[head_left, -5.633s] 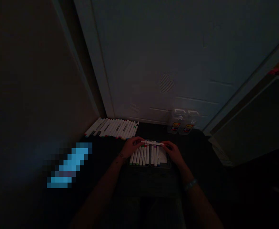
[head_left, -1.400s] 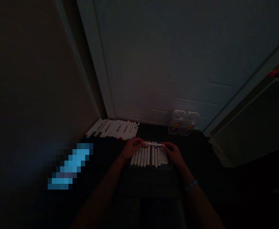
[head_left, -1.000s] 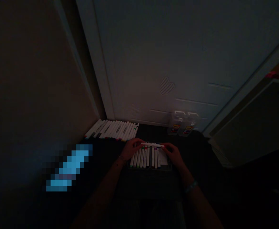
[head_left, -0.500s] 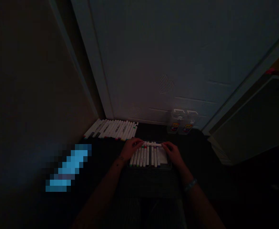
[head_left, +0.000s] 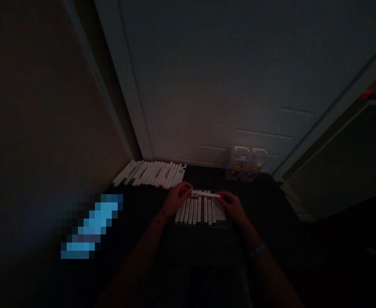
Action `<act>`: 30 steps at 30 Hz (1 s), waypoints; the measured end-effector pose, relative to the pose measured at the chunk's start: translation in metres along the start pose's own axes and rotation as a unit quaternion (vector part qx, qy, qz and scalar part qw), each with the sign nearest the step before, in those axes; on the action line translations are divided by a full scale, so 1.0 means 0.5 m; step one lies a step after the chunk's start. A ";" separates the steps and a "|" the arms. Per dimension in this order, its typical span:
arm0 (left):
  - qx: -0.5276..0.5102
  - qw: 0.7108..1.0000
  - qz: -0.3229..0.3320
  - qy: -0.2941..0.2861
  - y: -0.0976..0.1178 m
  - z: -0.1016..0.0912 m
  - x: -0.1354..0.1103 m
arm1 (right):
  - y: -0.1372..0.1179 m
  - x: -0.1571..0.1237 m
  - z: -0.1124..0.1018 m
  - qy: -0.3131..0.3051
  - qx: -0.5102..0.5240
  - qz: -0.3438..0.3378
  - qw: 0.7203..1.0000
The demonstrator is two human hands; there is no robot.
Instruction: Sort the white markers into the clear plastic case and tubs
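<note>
A white marker (head_left: 206, 194) lies crosswise between my two hands, above a shallow case. Its left end is pinched in the fingers of my left hand (head_left: 179, 196). My right hand (head_left: 233, 203) closes its fingertips on the other end, where a reddish tip shows. Beneath it, the clear-rimmed case (head_left: 191, 226) holds several white markers (head_left: 194, 212) side by side, with coloured ends in green, red, purple and blue. A dark divider runs down its middle. Toward the case's right side a pale bare patch shows.
A long row of white markers (head_left: 156, 173) lies at the back left of the dark table (head_left: 204, 248). Two clear containers with handles (head_left: 242, 164) stand by the pale wall panel (head_left: 188, 77). A blurred bright blue shape (head_left: 94, 222) is at left. The scene is dim.
The marker between my hands has tilted slightly, its right end now lower, and a reddish tip shows by my right fingers. Both hands stay nearly in place.
</note>
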State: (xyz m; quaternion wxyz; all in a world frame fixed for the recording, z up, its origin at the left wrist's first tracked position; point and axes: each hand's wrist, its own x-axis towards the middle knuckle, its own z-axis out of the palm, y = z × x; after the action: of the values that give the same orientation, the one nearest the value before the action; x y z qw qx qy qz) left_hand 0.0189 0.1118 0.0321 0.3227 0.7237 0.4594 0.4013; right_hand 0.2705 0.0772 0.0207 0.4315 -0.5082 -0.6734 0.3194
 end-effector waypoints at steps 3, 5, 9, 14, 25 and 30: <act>-0.001 1.000 0.010 -0.001 0.000 -0.001 0.000 | 0.002 0.001 0.001 0.005 0.007 0.012 1.000; 0.010 1.000 0.017 -0.016 0.004 -0.004 -0.001 | 0.003 0.002 0.002 0.005 0.008 0.017 1.000; 0.019 0.999 0.008 -0.034 0.010 -0.007 -0.001 | 0.008 0.004 0.002 0.005 0.009 0.017 1.000; 0.017 0.999 0.013 -0.028 0.009 -0.007 -0.002 | 0.011 0.003 0.000 -0.005 0.012 0.008 1.000; 0.032 0.999 0.017 -0.025 0.000 -0.002 0.001 | 0.013 0.003 0.000 -0.004 -0.001 -0.002 1.000; 0.074 0.996 0.026 -0.033 -0.003 -0.004 0.001 | 0.014 0.005 0.001 0.002 -0.011 0.001 1.000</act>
State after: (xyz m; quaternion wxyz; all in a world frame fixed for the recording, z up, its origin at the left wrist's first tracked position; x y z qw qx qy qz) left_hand 0.0165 0.1129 0.0318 0.2729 0.7703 0.4579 0.3499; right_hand 0.2726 0.0816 0.0148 0.4266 -0.5139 -0.6760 0.3115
